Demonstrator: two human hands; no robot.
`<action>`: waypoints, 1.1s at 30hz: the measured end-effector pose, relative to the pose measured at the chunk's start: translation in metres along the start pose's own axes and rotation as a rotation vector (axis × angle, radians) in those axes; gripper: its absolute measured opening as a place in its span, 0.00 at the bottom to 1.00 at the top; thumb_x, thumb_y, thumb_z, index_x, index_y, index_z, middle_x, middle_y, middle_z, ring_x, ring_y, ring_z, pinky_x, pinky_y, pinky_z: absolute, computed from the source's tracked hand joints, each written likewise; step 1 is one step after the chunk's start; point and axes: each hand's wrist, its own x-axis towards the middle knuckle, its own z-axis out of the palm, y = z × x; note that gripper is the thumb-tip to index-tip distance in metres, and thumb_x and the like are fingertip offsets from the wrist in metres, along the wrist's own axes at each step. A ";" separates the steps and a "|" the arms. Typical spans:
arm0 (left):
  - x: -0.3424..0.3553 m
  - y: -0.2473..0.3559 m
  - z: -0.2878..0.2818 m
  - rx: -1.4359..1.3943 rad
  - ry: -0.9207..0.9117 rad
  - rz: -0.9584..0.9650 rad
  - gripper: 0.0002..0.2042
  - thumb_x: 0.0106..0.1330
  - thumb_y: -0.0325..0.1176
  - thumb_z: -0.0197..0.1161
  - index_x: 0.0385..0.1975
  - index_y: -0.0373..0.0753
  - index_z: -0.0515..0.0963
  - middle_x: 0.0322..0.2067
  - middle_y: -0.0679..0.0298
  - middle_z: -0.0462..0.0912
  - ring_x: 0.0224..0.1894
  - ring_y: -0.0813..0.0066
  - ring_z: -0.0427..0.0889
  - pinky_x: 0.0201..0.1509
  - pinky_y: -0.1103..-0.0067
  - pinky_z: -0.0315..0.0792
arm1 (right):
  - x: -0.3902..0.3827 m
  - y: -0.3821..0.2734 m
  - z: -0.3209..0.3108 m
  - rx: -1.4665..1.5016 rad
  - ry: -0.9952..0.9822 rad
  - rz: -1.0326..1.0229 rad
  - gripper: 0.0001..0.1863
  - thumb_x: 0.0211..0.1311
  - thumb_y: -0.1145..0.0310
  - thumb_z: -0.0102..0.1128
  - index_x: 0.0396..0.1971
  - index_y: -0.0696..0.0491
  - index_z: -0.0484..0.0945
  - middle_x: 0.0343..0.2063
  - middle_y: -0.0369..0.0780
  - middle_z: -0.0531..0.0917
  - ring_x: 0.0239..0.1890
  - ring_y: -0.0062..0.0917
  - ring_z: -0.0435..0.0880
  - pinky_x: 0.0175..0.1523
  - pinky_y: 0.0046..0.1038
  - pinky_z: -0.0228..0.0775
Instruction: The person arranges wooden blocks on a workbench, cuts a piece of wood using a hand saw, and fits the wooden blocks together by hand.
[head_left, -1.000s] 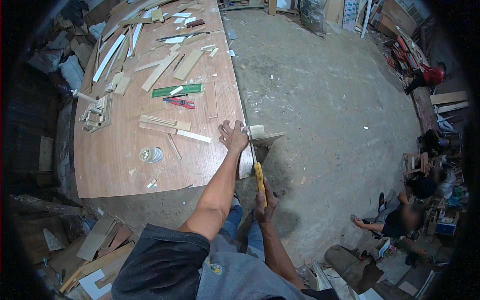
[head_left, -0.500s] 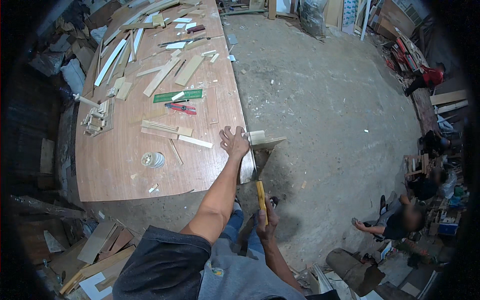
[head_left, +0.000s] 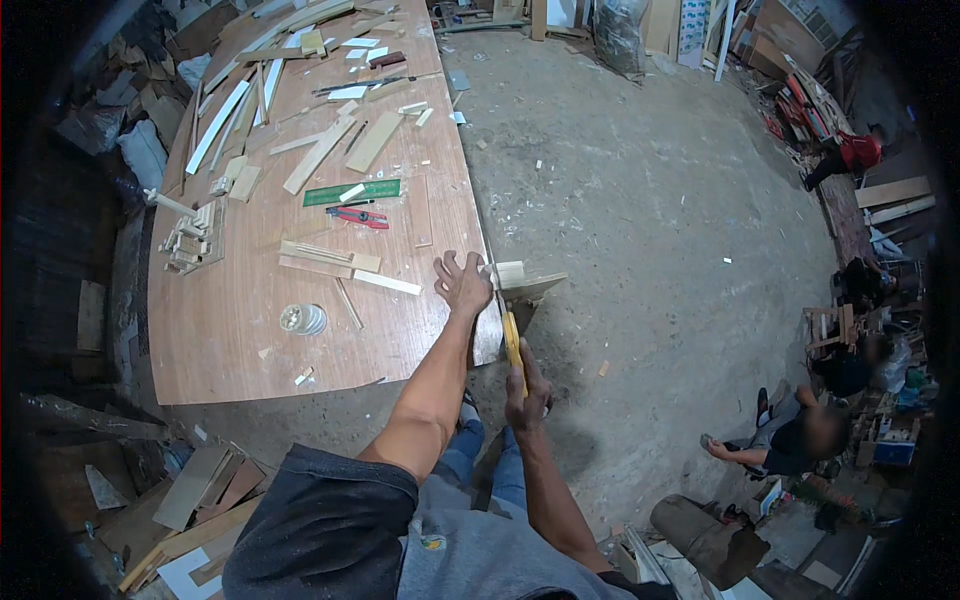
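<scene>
"Where's the pale wood block?"

"Jutting past the table's right edge, near its near right corner. It looks light and stiff; pressing down close to that edge should steady it."

"And the hands?"

"The left hand's fingers are spread at the edge; whether they touch the block, I can't quite tell. The right hand's fingers wrap the yellow-handled saw, just off that corner. Its handle seems the safe hold."
</scene>
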 end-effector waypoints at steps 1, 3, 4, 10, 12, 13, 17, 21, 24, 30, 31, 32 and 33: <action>-0.002 0.003 0.005 0.000 -0.004 -0.010 0.12 0.66 0.43 0.63 0.48 0.57 0.74 0.66 0.52 0.54 0.72 0.43 0.43 0.65 0.43 0.48 | 0.007 -0.002 0.003 0.008 0.011 0.037 0.25 0.71 0.65 0.51 0.64 0.59 0.72 0.19 0.37 0.75 0.20 0.18 0.73 0.27 0.26 0.66; 0.000 -0.008 0.000 0.011 0.008 -0.042 0.12 0.66 0.43 0.63 0.48 0.57 0.74 0.66 0.52 0.54 0.72 0.43 0.43 0.65 0.44 0.48 | -0.020 -0.005 0.002 0.037 -0.009 -0.022 0.25 0.72 0.64 0.50 0.65 0.58 0.71 0.20 0.37 0.75 0.20 0.18 0.72 0.27 0.24 0.65; 0.000 -0.008 0.000 0.001 -0.005 -0.060 0.12 0.66 0.43 0.63 0.47 0.57 0.74 0.66 0.53 0.54 0.72 0.43 0.43 0.65 0.43 0.48 | -0.040 -0.004 -0.006 0.097 -0.008 0.023 0.25 0.72 0.64 0.49 0.65 0.59 0.71 0.20 0.37 0.75 0.20 0.18 0.72 0.27 0.24 0.65; -0.003 0.000 0.004 -0.020 0.019 -0.025 0.12 0.65 0.42 0.64 0.47 0.57 0.74 0.66 0.53 0.54 0.72 0.43 0.42 0.65 0.43 0.48 | 0.009 -0.017 -0.003 0.047 -0.069 0.089 0.25 0.72 0.65 0.49 0.65 0.60 0.70 0.24 0.39 0.78 0.20 0.17 0.72 0.27 0.23 0.65; 0.000 -0.005 0.003 -0.011 0.019 -0.025 0.13 0.65 0.41 0.65 0.47 0.57 0.74 0.66 0.54 0.54 0.72 0.42 0.42 0.65 0.43 0.48 | 0.004 -0.020 0.003 0.056 -0.012 0.018 0.25 0.72 0.65 0.49 0.65 0.60 0.71 0.24 0.39 0.78 0.20 0.17 0.72 0.27 0.24 0.65; 0.000 -0.005 0.004 -0.002 0.030 -0.033 0.13 0.65 0.41 0.65 0.47 0.58 0.74 0.66 0.53 0.54 0.72 0.42 0.43 0.65 0.43 0.49 | -0.002 -0.021 0.006 0.062 0.046 -0.055 0.25 0.72 0.65 0.49 0.64 0.60 0.71 0.23 0.39 0.78 0.20 0.17 0.72 0.27 0.25 0.65; 0.001 -0.007 0.003 -0.013 0.039 -0.047 0.13 0.64 0.40 0.65 0.47 0.58 0.74 0.65 0.53 0.54 0.72 0.41 0.43 0.65 0.43 0.49 | -0.043 -0.025 -0.020 0.081 -0.015 0.019 0.24 0.72 0.67 0.49 0.63 0.62 0.71 0.27 0.40 0.81 0.22 0.17 0.73 0.29 0.23 0.67; 0.000 -0.004 0.005 -0.045 0.038 0.025 0.12 0.65 0.40 0.64 0.47 0.58 0.73 0.65 0.52 0.54 0.72 0.39 0.42 0.65 0.43 0.48 | 0.025 -0.042 0.001 -0.040 -0.062 0.091 0.24 0.72 0.67 0.49 0.63 0.63 0.71 0.28 0.41 0.82 0.22 0.19 0.74 0.30 0.24 0.68; 0.000 -0.006 0.007 -0.045 0.006 -0.031 0.12 0.65 0.40 0.64 0.47 0.58 0.73 0.66 0.52 0.53 0.72 0.39 0.41 0.65 0.42 0.48 | 0.024 -0.045 0.003 -0.062 0.012 -0.094 0.26 0.70 0.69 0.53 0.66 0.60 0.69 0.40 0.56 0.86 0.32 0.34 0.88 0.37 0.32 0.77; 0.008 -0.012 0.008 -0.072 0.020 -0.032 0.12 0.64 0.39 0.64 0.46 0.56 0.73 0.66 0.51 0.52 0.73 0.39 0.38 0.66 0.43 0.45 | 0.010 -0.070 -0.016 -0.035 -0.075 0.040 0.28 0.66 0.72 0.59 0.65 0.60 0.67 0.39 0.56 0.85 0.36 0.37 0.89 0.38 0.34 0.78; 0.008 -0.010 0.009 -0.074 -0.004 -0.046 0.12 0.65 0.39 0.64 0.46 0.56 0.72 0.66 0.51 0.52 0.73 0.39 0.38 0.66 0.42 0.45 | 0.013 -0.069 -0.018 -0.034 -0.074 0.040 0.28 0.66 0.72 0.59 0.65 0.60 0.67 0.39 0.56 0.85 0.36 0.37 0.89 0.38 0.34 0.78; 0.008 -0.008 0.009 -0.075 -0.028 -0.061 0.12 0.65 0.40 0.64 0.46 0.56 0.72 0.66 0.52 0.51 0.73 0.39 0.37 0.66 0.42 0.45 | 0.015 -0.069 -0.020 -0.068 -0.074 -0.045 0.27 0.66 0.72 0.60 0.64 0.60 0.68 0.39 0.56 0.85 0.36 0.37 0.89 0.39 0.34 0.79; 0.007 -0.008 0.008 -0.073 -0.028 -0.062 0.12 0.65 0.40 0.64 0.46 0.56 0.72 0.66 0.52 0.51 0.73 0.39 0.37 0.66 0.42 0.45 | 0.016 -0.068 -0.021 -0.101 -0.074 -0.130 0.27 0.66 0.72 0.61 0.63 0.60 0.69 0.40 0.56 0.85 0.36 0.38 0.89 0.39 0.34 0.79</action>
